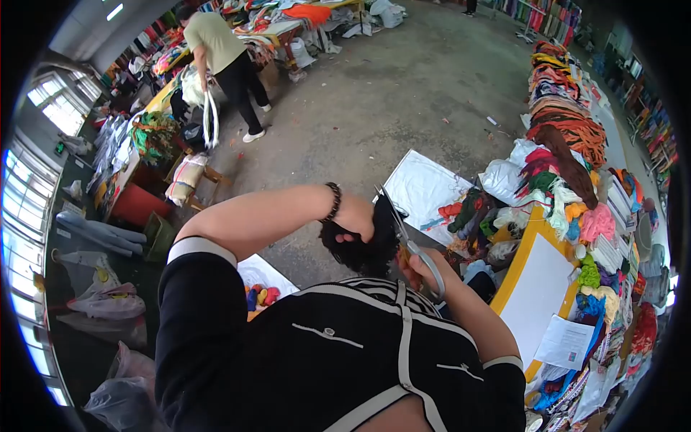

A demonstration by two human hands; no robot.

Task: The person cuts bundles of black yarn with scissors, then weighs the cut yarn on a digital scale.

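I read this as mid-cut, frame centre.
Left hand (354,219) is clenched round the black fibre bundle (363,252). Right hand (426,272) grips the scissors (403,232), blades seemingly part-open. The next snip needs the fingers clear.

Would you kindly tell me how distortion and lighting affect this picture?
Head view: strong fisheye with black corners, the table edge bowed; windows at left blown out; soft, even light elsewhere; left hand, black tuft, scissors and right hand reasonably sharp.
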